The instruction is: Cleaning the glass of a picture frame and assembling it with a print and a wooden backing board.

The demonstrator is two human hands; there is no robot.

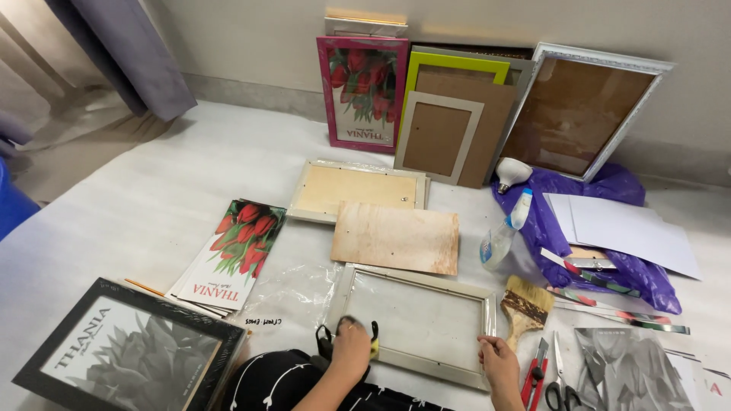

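While right hand (pixel 499 364) fingers pinch the pale frame (pixel 415 323), left hand (pixel 352 344) fingers clamped on black-handled tool (pixel 329 341).

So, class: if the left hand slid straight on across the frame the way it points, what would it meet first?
Probably the plywood board lying just past the frame's far edge; the left hand points up-picture, though depth is hard to judge.

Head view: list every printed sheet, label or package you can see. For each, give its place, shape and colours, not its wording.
Tulip prints: stacked on the floor at left, tall rectangles, red flowers over white.
Pink frame: leaning on the wall, red tulip print inside.
Black frame: bottom left, grey flower print.
Grey print: bottom right, loose sheet.
Spray bottle: centre right, clear, blue top, lying tilted.
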